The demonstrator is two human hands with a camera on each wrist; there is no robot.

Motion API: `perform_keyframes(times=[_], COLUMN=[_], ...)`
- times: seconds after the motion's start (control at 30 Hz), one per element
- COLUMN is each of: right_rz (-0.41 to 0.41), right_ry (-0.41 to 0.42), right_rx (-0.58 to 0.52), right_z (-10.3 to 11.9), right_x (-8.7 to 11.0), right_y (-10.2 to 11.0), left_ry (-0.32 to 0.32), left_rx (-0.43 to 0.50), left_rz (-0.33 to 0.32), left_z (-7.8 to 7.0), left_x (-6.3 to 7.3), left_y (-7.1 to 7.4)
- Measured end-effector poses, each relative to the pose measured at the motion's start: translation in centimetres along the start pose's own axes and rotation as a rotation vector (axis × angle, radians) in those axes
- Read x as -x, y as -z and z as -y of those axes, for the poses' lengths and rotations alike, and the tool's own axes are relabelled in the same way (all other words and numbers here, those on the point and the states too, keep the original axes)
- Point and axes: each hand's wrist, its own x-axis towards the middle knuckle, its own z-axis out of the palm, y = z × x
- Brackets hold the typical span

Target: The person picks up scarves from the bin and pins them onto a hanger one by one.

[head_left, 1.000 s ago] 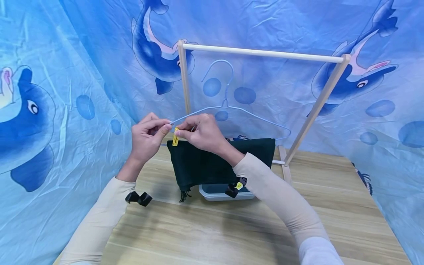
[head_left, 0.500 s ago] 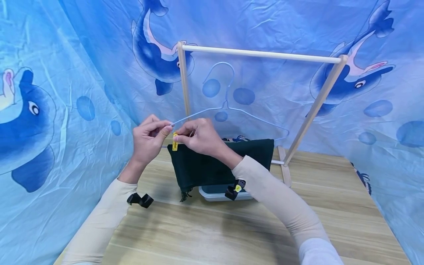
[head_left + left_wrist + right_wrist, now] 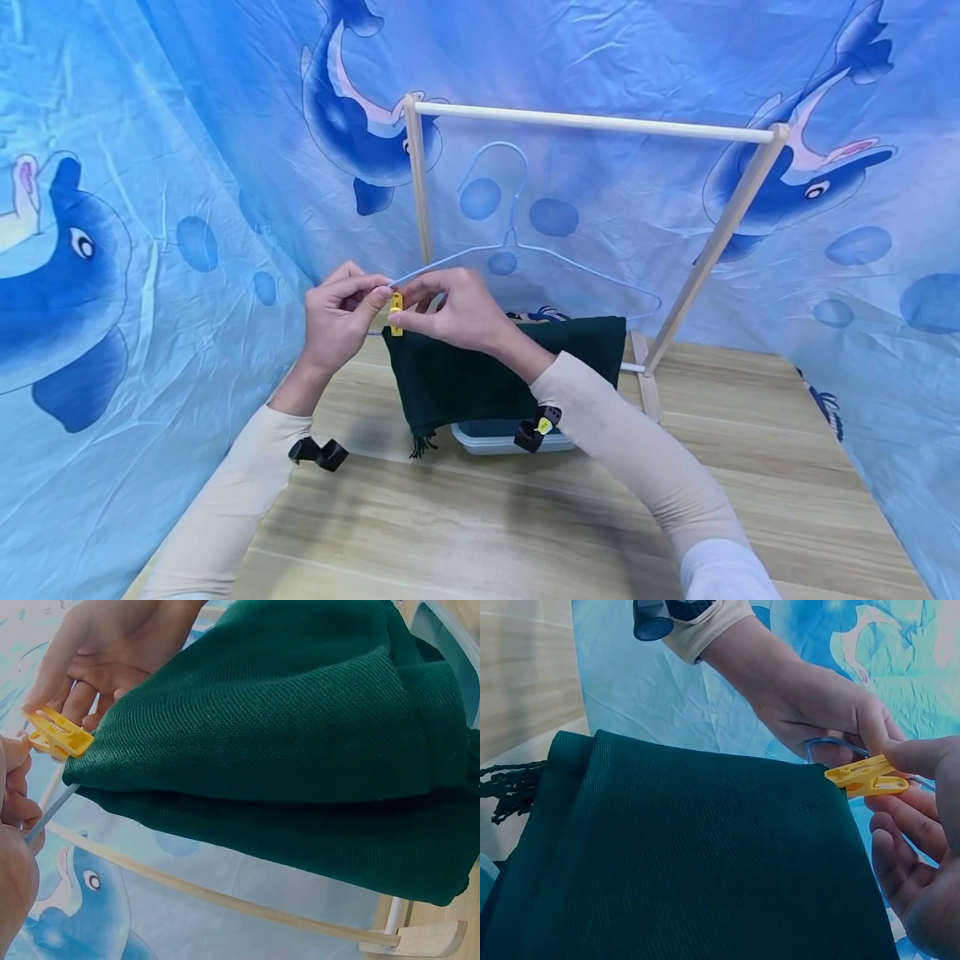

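Note:
A dark green fringed scarf point(image 3: 465, 375) hangs folded over the lower bar of a light blue wire hanger point(image 3: 555, 248). My left hand point(image 3: 341, 318) grips the hanger's left end. Between the thumb and fingers of my right hand point(image 3: 459, 310) is a yellow clothespin point(image 3: 397, 314), at the scarf's upper left corner. In the left wrist view the clothespin point(image 3: 58, 735) meets the scarf's point(image 3: 285, 712) folded edge beside the bare hanger wire point(image 3: 52, 811). From the right wrist the clothespin point(image 3: 866, 776) also shows at the corner, with my right thumb point(image 3: 922, 759) on it.
Behind the hanger stands a wooden rack with a white top rod point(image 3: 592, 121). Under the scarf sits a light plastic tub point(image 3: 517, 446) on the wood-grain table point(image 3: 450, 533). Blue dolphin-print cloth point(image 3: 637, 50) encloses the back and sides.
The clothespin, tilted a second ago, now stands more upright, with more of it showing past my right fingers. Both hands sit slightly lower than a second ago. The left keeps its grip on the hanger.

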Motion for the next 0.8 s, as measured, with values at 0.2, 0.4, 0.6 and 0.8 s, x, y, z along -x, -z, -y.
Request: perform_keyframes(times=[0.2,0.4,0.6,0.8], right_rz=[0.032,0.03,-0.013,-0.077], right_ry=[-0.031,-0.043,-0.039,0.005], right_rx=[0.018,0.029,0.052,0.042], right_z=[0.1,0.3,0.7,0.8], right_x=[-0.1,0.4,1.7,4.2], right_y=[0.4,0.8,1.8,3.7], left_ry=[0.004,0.017,0.033,0.029], left_rx=[0.003,0.008,0.009,0.013], left_rz=[0.001,-0.004,-0.012,-0.025], left_z=[0.1,0.0,-0.2,-0.3], left_x=[0.0,0.1,0.1,0.1], left_y=[0.1,0.2,0.4,0.5])
